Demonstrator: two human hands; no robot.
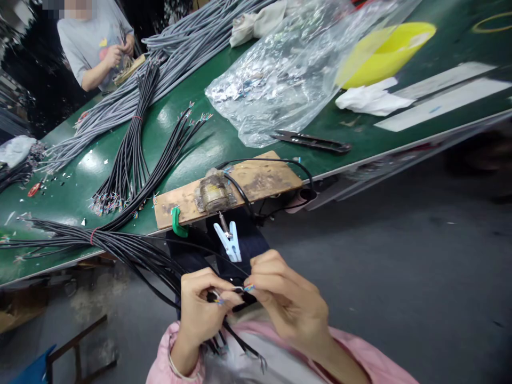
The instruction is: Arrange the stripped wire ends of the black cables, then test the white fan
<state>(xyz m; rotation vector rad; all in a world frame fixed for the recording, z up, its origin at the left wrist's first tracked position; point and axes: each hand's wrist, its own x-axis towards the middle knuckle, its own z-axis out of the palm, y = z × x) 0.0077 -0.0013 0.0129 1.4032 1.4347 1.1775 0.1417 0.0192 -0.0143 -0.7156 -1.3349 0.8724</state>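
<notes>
My left hand (202, 306) pinches thin coloured wires near the end of a black cable, low in front of my body. My right hand (286, 296), just beside it, has its fingertips closed on a cable end with blue and orange wire tips (249, 288). A bundle of black cables (132, 250) runs from the table edge past my left hand to my lap, where some stripped ends (260, 360) stick out below. Beyond my hands a light-blue clothes peg (230, 242) hangs on a metal rod from a wooden board (260, 178). The exact grip is partly hidden by my fingers.
On the green table (228, 130) lie more black cable bundles (132, 154), grey cables (184, 53), thread snips (312, 143), a clear plastic bag (276, 80) and a yellow bowl (384, 53). A green clamp (178, 223) grips the board. A co-worker (94, 48) handles something across the table.
</notes>
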